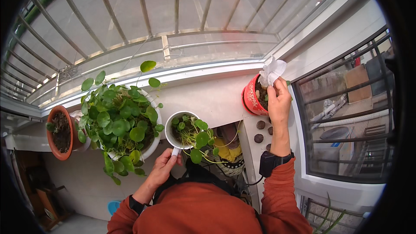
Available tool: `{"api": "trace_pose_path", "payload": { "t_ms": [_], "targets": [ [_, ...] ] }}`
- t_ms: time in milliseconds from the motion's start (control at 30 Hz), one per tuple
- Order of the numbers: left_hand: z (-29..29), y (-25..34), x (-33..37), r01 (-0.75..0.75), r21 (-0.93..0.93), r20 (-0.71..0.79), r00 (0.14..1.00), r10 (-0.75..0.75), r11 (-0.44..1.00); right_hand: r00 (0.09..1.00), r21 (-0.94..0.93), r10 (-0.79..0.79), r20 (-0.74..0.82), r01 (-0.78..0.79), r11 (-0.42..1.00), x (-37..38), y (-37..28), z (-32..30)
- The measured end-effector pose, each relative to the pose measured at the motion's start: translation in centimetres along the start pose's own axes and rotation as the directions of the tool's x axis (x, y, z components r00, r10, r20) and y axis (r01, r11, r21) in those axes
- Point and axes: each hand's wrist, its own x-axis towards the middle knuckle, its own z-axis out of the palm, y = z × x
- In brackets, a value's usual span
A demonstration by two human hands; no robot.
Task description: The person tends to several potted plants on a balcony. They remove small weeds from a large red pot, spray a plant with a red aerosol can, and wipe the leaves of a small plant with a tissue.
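Head view looks down on a window ledge lined with potted plants, with metal railing bars beyond it. The person's left hand is closed around the handle of a white mug, fingers curled snugly on it, and holds the mug just off the near edge of the ledge. A small green plant with round leaves grows out of the mug and trails to the right. Just left of the mug, nearly touching it, stands a large white pot full of the same round-leaved greenery. Farther left sits a terracotta pot holding dark soil.

The right hand reaches up to the far right end of the ledge, where a red pot stands tilted toward the camera (soil shows inside). The fingers of this hand pinch a crumpled white tissue narrowly at the pot's rim; the tissue rises above the fingertips. A black watch sits on the right wrist, and both arms wear rust-orange sleeves. Below the red pot, a few small dark round stones lie on a white sill. A barred window fills the right side.
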Motion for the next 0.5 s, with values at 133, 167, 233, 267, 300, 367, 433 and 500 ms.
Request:
{"api": "trace_pose_path", "payload": {
  "t_ms": [133, 167, 233, 267, 300, 367, 433, 500],
  "targets": [
    [0.1, -0.1, 0.2, -0.011, -0.023, -0.016, 1.0, 0.011, 1.0, 0.998, 0.114, 0.041, -0.041, -0.036, 0.993, 0.2, -0.4, -0.7],
    [0.1, 0.0, 0.3, -0.013, -0.025, -0.02, 1.0, 0.013, 1.0, 0.998, 0.11, 0.04, -0.051, -0.034, 0.993, 0.1, -0.5, -0.6],
    [0.2, 0.0, 0.4, -0.013, -0.034, -0.026, 1.0, 0.012, 0.999, 0.997, 0.093, 0.03, -0.069, -0.023, 0.995, -0.1, -0.7, 0.0],
    [0.2, 0.0, 0.4, -0.011, -0.04, -0.029, 1.0, 0.01, 0.999, 0.997, 0.08, 0.021, -0.079, -0.015, 0.997, -0.1, -0.8, 0.4],
    [0.2, 0.1, 0.4, -0.004, -0.044, -0.037, 0.999, 0.002, 0.999, 0.996, 0.076, -0.008, -0.09, 0.015, 0.997, -0.2, -0.8, 1.0],
    [0.2, 0.2, 0.4, -0.007, -0.044, -0.036, 0.999, 0.005, 0.999, 0.997, 0.202, 0.005, -0.082, 0.012, 0.979, -0.4, -0.7, 3.1],
    [0.2, 0.2, 0.4, -0.005, -0.037, -0.037, 0.999, 0.004, 0.999, 0.998, 0.173, 0.057, -0.013, -0.054, 0.983, -1.2, -0.5, 5.1],
    [0.1, 0.1, 0.3, 0.0, -0.023, -0.046, 0.999, -0.001, 1.0, 0.959, 0.388, 0.282, 0.04, -0.275, 0.88, -1.8, 0.0, 7.7]
  ]
}}
